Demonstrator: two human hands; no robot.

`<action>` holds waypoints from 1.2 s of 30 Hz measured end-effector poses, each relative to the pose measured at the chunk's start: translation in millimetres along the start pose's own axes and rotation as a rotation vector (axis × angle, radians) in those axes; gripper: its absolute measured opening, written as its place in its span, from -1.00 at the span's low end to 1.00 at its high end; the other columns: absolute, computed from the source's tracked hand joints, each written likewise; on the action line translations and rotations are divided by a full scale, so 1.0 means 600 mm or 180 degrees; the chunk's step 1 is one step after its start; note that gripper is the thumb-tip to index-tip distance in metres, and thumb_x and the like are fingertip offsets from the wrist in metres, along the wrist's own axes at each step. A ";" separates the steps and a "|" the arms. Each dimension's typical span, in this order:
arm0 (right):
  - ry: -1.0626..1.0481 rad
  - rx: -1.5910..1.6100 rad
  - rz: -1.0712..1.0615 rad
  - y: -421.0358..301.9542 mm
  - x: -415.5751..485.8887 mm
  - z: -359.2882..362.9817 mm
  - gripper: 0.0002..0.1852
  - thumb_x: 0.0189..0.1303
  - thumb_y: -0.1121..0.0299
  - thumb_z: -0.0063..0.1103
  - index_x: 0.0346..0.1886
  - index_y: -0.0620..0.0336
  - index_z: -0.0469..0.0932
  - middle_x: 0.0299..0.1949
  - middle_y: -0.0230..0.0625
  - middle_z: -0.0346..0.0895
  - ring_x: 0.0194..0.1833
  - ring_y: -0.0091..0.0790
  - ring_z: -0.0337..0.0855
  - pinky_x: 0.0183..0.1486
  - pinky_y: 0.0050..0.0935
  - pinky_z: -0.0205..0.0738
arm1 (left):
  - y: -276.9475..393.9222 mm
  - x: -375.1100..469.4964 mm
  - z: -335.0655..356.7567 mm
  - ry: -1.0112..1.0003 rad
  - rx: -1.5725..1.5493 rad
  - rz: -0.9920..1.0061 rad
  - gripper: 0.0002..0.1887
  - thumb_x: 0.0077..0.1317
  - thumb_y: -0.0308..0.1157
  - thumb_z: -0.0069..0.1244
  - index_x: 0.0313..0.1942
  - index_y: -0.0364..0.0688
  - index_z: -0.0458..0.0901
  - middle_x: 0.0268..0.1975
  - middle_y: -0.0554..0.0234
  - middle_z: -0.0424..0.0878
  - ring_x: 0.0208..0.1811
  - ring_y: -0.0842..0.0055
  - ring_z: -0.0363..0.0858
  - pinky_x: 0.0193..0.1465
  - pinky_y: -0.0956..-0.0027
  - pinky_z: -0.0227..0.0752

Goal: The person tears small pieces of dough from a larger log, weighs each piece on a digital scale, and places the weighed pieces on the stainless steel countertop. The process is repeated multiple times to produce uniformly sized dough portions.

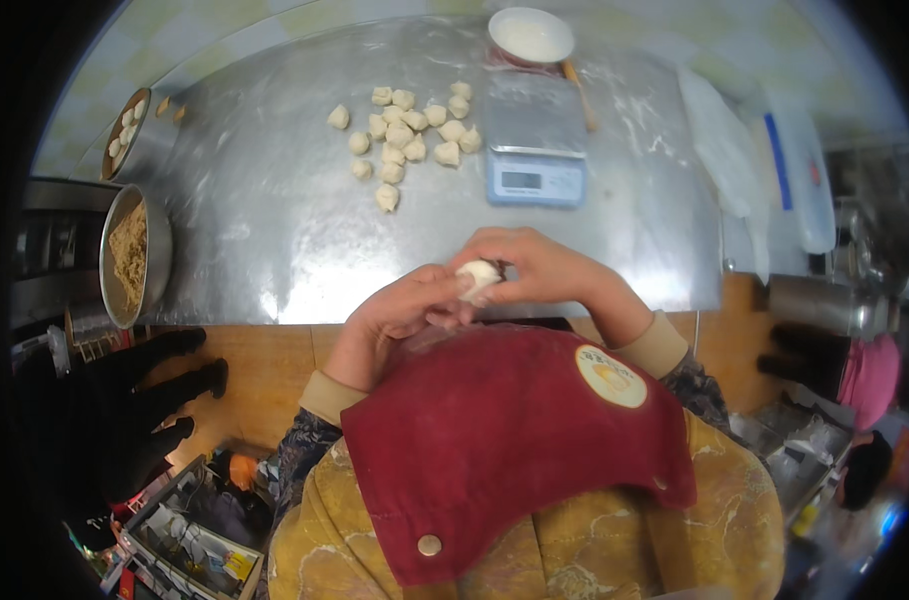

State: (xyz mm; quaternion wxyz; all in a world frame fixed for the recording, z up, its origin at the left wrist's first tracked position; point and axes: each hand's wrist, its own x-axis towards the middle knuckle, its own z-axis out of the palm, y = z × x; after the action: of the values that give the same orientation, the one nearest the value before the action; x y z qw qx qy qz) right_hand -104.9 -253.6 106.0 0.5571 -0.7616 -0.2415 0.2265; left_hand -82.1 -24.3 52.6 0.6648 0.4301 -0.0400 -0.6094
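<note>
Between my two hands, over the near edge of the metal table point(274, 225), is a pale piece of dough point(479, 276) with something dark at its right side. My left hand point(417, 300) grips it from the left, and my right hand point(533, 266) has its fingers around the top and right of it. Beyond my hands lies a loose group of small dough pieces point(399, 135). To the right of them stands a blue kitchen scale point(537, 180) with a bare metal plate.
A white bowl of pale powder point(531, 35) and a wooden stick point(580, 97) are behind the scale. At left stand a metal bowl of brown crumbly filling point(128, 255) and a round tray of white pieces point(126, 135). Plastic bags point(724, 142) lie at right. People stand at both sides.
</note>
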 end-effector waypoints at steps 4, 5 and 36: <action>0.0277 0.0306 -0.0169 0.019 -0.013 0.027 -0.58 0.14 0.29 0.29 0.09 0.18 0.58 -0.05 -0.25 0.59 -0.01 -0.28 0.60 0.08 -0.37 0.43 | -0.012 0.014 -0.015 -0.0277 -0.0083 -0.0049 -0.54 0.41 -0.06 0.00 -0.04 -0.36 0.50 -0.33 0.19 0.58 -0.37 0.63 0.49 -0.47 0.65 0.23; 0.0311 0.0362 -0.0123 0.018 -0.018 0.029 -0.58 0.14 0.29 0.29 0.08 0.18 0.59 -0.04 -0.24 0.60 -0.01 -0.28 0.61 0.08 -0.37 0.44 | -0.012 0.018 -0.013 -0.0296 -0.0070 -0.0073 -0.54 0.41 -0.06 0.00 -0.02 -0.36 0.50 -0.33 0.18 0.57 -0.37 0.63 0.49 -0.48 0.64 0.21; 0.3539 -0.0373 0.0133 0.242 -0.021 -0.380 -0.55 0.13 0.52 0.01 0.15 0.12 0.54 0.11 -0.15 0.58 0.15 -0.27 0.55 0.23 -0.39 0.36 | -0.090 0.086 -0.054 0.3422 0.1027 0.1663 -0.94 0.29 -0.53 -0.05 -0.25 -0.19 0.49 -0.33 0.45 0.45 -0.31 0.70 0.38 -0.25 0.58 0.29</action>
State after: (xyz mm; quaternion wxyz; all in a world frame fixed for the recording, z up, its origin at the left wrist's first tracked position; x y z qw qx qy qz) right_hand 42.2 -468.0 31.2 0.5527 -0.8007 0.0915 -0.2120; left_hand -92.1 -44.7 -25.4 0.6458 0.7482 0.1049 -0.1107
